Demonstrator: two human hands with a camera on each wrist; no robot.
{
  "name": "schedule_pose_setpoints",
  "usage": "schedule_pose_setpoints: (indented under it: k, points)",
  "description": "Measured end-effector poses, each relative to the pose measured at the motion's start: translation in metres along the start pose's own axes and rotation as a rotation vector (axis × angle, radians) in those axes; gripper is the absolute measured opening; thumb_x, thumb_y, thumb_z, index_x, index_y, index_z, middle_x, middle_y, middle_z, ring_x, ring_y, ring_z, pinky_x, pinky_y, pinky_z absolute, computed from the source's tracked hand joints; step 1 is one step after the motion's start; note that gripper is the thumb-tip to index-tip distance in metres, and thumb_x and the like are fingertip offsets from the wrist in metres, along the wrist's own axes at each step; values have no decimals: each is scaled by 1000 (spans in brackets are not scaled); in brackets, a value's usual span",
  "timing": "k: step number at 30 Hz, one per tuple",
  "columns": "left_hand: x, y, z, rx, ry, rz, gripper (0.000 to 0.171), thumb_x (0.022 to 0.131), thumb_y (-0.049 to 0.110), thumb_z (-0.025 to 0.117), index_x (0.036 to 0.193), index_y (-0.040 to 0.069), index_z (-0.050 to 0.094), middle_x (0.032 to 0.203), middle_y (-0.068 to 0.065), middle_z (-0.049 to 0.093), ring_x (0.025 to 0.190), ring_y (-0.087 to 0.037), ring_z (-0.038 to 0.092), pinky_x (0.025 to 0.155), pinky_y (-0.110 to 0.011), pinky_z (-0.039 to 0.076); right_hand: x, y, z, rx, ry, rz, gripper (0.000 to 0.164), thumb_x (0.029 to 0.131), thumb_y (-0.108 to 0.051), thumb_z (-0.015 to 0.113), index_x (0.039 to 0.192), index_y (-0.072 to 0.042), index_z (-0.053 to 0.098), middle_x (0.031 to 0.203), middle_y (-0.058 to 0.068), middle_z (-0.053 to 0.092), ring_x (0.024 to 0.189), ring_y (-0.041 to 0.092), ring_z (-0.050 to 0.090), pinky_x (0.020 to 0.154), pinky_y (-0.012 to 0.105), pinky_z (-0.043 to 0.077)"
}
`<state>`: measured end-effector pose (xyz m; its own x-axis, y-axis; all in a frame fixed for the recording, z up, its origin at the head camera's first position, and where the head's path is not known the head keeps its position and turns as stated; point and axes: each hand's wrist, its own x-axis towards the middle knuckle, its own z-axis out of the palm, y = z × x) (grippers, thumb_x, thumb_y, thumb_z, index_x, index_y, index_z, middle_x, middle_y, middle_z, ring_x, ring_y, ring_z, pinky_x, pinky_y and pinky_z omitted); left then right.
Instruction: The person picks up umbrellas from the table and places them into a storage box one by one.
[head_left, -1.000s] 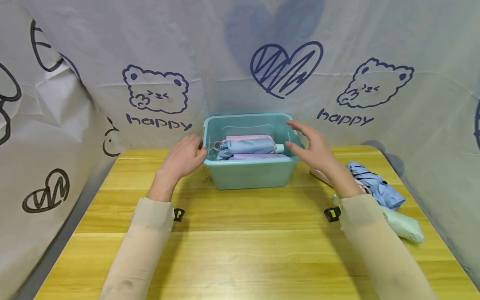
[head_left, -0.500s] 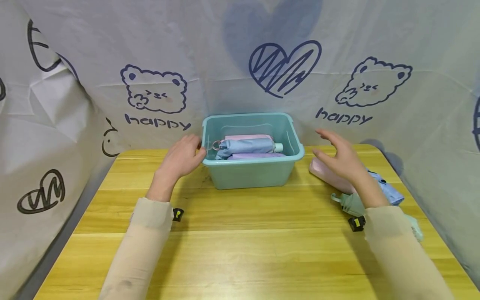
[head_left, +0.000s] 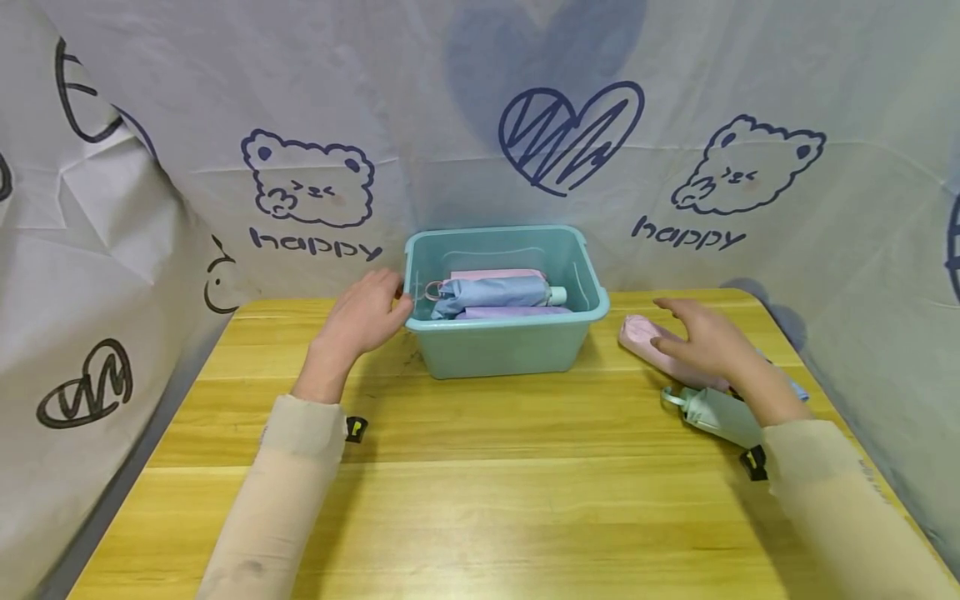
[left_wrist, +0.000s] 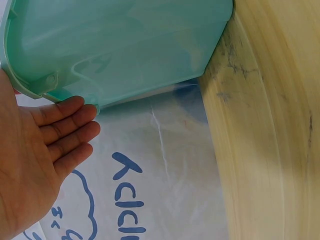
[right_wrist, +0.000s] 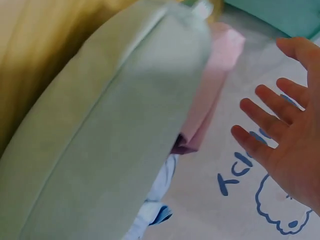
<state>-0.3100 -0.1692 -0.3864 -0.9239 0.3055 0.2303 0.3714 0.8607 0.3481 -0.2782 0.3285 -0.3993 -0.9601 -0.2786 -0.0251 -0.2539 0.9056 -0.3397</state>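
My left hand (head_left: pixel 367 312) is at the left rim of a teal plastic bin (head_left: pixel 502 350). In the left wrist view its fingers (left_wrist: pixel 70 125) lie nearly straight against the bin's outer side, and the thumb is mostly hidden. My right hand (head_left: pixel 705 337) hovers with fingers spread over a folded pink umbrella (head_left: pixel 641 333), apparently not touching it. Beside that lies a folded pale green umbrella (head_left: pixel 720 414), large in the right wrist view. A blue umbrella (right_wrist: pixel 162 185) is mostly hidden behind the right forearm in the head view.
Inside the bin lie a blue folded umbrella (head_left: pixel 495 293), a pink one (head_left: pixel 498 274) and a purple one (head_left: pixel 517 313). The bin stands at the back of the wooden table (head_left: pixel 480 492), close to a white printed cloth (head_left: pixel 450 192).
My right hand has moved away from the bin's right rim, rightward and nearer, to above the pink umbrella. The left hand and the bin have stayed in place.
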Motion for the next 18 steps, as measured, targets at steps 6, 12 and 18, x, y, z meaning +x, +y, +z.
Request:
schedule_pose_setpoints:
  k: [6,12,18]
  points:
    - [0,0,0,-2,3,0,35,98,29,45,113,4,64,114,-10,62,102,-28,56,90,-47,49,-2,11,6,-66,-91,35,76,99,-33,67,158,2,35,158,33,36,142,56,35,113,71,29]
    - [-1,0,-1,-2,0,1,34,98,28,45,113,4,64,113,-10,63,102,-28,55,90,-47,49,-3,20,14,-120,-112,37,75,97,-33,69,156,2,39,153,34,41,138,57,41,108,73,34]
    - [-1,1,-2,-5,-1,1,33,98,29,46,111,4,64,112,-9,62,100,-28,55,88,-46,49,-1,28,23,-158,-125,42,74,95,-32,67,153,6,40,146,36,48,130,55,49,105,70,40]
